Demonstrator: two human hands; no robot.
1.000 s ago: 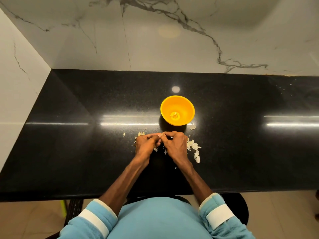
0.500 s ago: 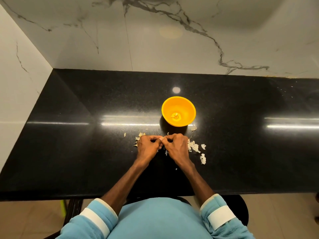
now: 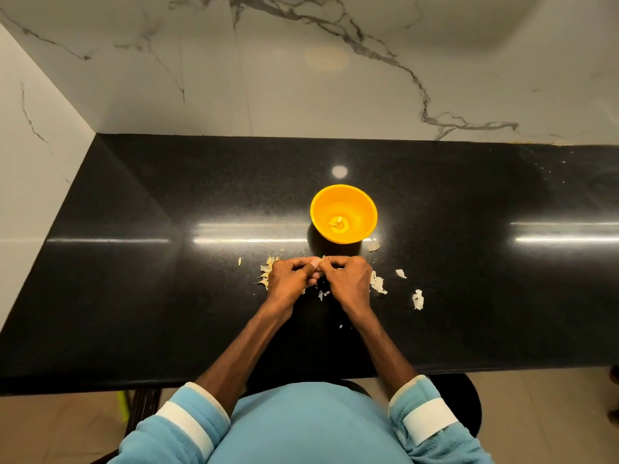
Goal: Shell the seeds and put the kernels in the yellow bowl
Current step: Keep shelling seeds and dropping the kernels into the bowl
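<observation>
The left hand (image 3: 287, 279) and right hand (image 3: 349, 278) meet knuckle to knuckle, fingers curled and pinching a small pale seed (image 3: 315, 263) that is mostly hidden between the fingertips. Torn cream shell flakes (image 3: 378, 284) lie on the polished black stone worktop (image 3: 134, 279) on both sides of the hands. Just beyond them, midway between the worktop's front and back edges, stands the round yellow plastic bowl (image 3: 366, 204), with a few pale kernels (image 3: 338, 223) at its bottom.

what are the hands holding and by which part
Likely a seed, pinched between the left hand and right hand; which part is hidden.
</observation>
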